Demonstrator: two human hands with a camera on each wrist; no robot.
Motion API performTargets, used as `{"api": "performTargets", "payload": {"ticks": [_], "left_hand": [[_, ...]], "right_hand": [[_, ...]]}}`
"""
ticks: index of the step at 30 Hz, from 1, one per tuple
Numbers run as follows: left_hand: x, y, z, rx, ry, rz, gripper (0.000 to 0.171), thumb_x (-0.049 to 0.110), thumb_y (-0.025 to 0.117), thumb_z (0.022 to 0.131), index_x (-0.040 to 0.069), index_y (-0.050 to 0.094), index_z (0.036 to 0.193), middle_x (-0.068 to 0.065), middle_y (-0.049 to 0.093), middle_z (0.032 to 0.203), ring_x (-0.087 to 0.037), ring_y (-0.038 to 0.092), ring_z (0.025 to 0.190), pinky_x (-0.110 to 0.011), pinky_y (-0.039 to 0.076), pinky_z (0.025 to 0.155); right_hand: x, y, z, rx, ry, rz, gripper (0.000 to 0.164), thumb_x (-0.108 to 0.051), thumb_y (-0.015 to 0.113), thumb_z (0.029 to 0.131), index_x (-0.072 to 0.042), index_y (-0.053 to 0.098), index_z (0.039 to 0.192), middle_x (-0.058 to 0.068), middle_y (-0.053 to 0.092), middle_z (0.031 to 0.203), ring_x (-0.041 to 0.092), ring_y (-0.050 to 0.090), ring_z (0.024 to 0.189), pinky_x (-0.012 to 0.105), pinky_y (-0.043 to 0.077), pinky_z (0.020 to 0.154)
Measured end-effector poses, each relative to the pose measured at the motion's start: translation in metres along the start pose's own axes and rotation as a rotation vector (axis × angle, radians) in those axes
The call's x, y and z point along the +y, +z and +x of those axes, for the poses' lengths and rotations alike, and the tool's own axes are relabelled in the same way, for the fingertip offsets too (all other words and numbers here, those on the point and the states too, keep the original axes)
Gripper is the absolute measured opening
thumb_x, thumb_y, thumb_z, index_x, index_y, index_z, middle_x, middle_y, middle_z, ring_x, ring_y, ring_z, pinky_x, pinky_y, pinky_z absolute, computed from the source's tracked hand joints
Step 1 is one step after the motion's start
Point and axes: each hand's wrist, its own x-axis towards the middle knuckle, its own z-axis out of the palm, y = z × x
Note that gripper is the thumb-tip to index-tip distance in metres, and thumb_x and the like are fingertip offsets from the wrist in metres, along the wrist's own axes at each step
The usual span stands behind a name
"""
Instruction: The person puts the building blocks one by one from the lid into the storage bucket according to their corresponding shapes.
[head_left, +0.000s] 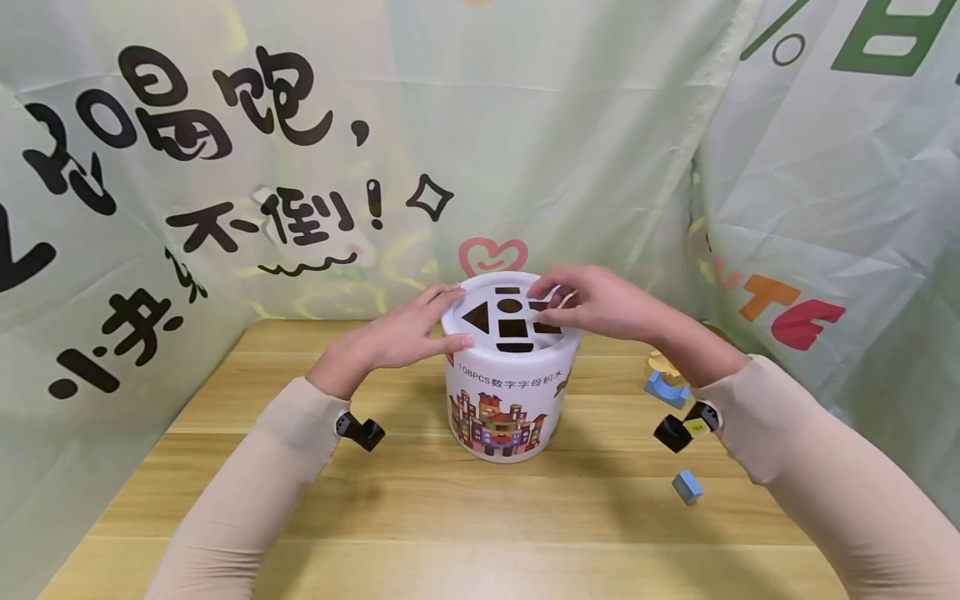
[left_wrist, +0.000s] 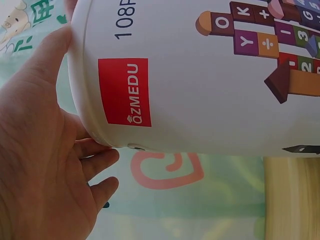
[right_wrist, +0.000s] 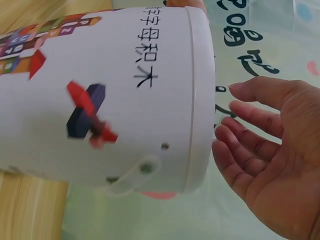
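A white lidded bucket (head_left: 506, 400) with printed block pictures stands upright on the table. Its lid (head_left: 487, 342) has several cut-out holes, among them a triangle, a circle and a square. My left hand (head_left: 397, 333) rests against the left side of the lid's rim, thumb at the front and fingers farther back. In the left wrist view, some fingers spread loosely past the rim. Above the right part of the lid, my right hand (head_left: 600, 302) hovers with fingers loosely bent. The right wrist view shows nothing between that hand's fingers (right_wrist: 252, 137), which are close to the lid.
A small blue block (head_left: 687, 487) lies on the wooden table (head_left: 375, 517) to the right. Farther back, a blue arch-shaped block (head_left: 666, 389) lies by a yellow piece (head_left: 662, 363), partly behind the right forearm. Printed cloth (head_left: 585, 167) hangs around the table.
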Motion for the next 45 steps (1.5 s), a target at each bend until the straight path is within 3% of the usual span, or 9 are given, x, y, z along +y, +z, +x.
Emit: {"api": "performTargets", "payload": {"ticks": [13,18,25,34,45], "left_hand": [[-0.001,-0.004,0.0,0.003,0.013,0.034,0.098,0.078,0.046,0.085,0.014,0.026,0.156,-0.005,0.022,0.159,-0.026,0.027,0.142,-0.049,0.03,0.112],[-0.001,-0.01,0.002,-0.003,0.023,0.065,0.1,0.075,0.05,0.085,0.01,0.026,0.155,-0.009,0.022,0.159,-0.028,0.025,0.143,-0.05,0.028,0.113],[0.0,-0.013,0.003,-0.02,0.019,0.063,0.101,0.075,0.052,0.085,0.009,0.023,0.156,-0.008,0.018,0.161,-0.028,0.017,0.146,-0.052,0.022,0.115],[-0.003,-0.009,0.003,-0.022,0.014,0.04,0.1,0.075,0.051,0.085,0.01,0.023,0.156,-0.009,0.019,0.161,-0.028,0.017,0.146,-0.05,0.021,0.115],[0.0,-0.006,0.003,-0.009,0.003,0.03,0.099,0.077,0.049,0.084,0.014,0.024,0.157,-0.004,0.02,0.161,-0.026,0.02,0.145,-0.048,0.023,0.115]], "right_hand": [[0.029,-0.003,-0.054,0.086,-0.019,-0.015,0.028,-0.019,0.071,0.092,-0.01,0.067,0.119,0.001,0.065,0.104,0.016,0.061,0.095,0.04,0.052,0.085],[0.042,0.001,-0.073,0.092,0.017,-0.062,0.03,-0.022,0.071,0.092,-0.012,0.066,0.12,-0.002,0.066,0.11,0.014,0.061,0.098,0.039,0.052,0.088],[0.06,0.007,-0.097,0.093,0.035,-0.045,0.029,-0.024,0.071,0.092,-0.015,0.066,0.12,-0.004,0.065,0.112,0.012,0.061,0.097,0.036,0.053,0.086],[0.084,0.02,-0.123,0.063,-0.038,-0.015,0.033,-0.017,0.073,0.089,-0.013,0.064,0.12,-0.007,0.063,0.109,0.009,0.061,0.093,0.027,0.053,0.079],[0.115,0.05,-0.17,0.045,-0.07,-0.014,0.038,-0.016,0.076,0.086,-0.016,0.062,0.122,-0.008,0.063,0.115,0.005,0.06,0.095,0.028,0.054,0.077]]}}
